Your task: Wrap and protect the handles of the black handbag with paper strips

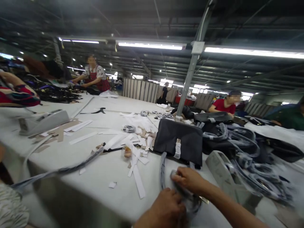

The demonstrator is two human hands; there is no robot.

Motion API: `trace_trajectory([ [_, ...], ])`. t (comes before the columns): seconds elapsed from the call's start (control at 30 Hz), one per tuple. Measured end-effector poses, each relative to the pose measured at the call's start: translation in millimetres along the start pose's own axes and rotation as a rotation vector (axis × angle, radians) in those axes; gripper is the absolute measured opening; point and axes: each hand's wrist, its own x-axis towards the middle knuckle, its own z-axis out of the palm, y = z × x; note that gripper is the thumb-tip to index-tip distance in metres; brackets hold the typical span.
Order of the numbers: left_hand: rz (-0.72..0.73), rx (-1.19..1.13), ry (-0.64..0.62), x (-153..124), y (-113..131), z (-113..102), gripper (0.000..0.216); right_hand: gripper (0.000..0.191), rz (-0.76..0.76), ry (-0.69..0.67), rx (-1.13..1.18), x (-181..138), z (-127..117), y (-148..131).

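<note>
Close to the table's front edge, my two hands work on a dark bag strap point(162, 171) wrapped in clear plastic. My right hand point(190, 180) is closed, pinching a part of the strap between thumb and fingers. Lower down, my left hand point(167, 204) is closed around the bundled strap; its fingers are partly hidden and slightly blurred. Just beyond my hands lies a black handbag point(178, 141) with a white-wrapped clasp point(177, 148) on its front. To the right of my right hand stands a grey tape dispenser point(222, 167).
Paper and card scraps point(135, 142) litter the middle of the white table point(95, 158). A wrapped strap point(80, 166) hangs over the left edge. Another dispenser point(45, 122) stands at left. Bags and coiled straps point(263, 177) pile up at right. Co-workers point(96, 76) stand around; a post point(187, 82) rises behind.
</note>
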Motion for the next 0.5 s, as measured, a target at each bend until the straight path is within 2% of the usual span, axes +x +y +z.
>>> trace_trajectory([
  [0.07,-0.067,-0.056,-0.007,-4,6,-19,0.021,0.028,-0.173,-0.067,0.125,-7,14,0],
  [0.13,-0.102,-0.096,-0.056,-5,11,-39,0.017,0.028,-0.287,0.025,0.203,-12,14,7],
  [0.17,-0.102,-0.105,-0.093,-5,13,-47,0.018,0.028,-0.300,0.119,0.225,-13,11,14],
  [0.23,-0.091,-0.105,-0.143,-3,15,-57,0.020,0.027,-0.252,0.205,0.263,-16,2,34],
  [0.37,-0.071,-0.085,-0.124,-1,15,-58,0.025,0.028,-0.305,0.214,0.252,-29,-2,70],
  [0.5,-0.044,-0.080,-0.097,-3,15,-56,0.025,0.036,-0.404,0.130,0.043,-43,2,73],
])
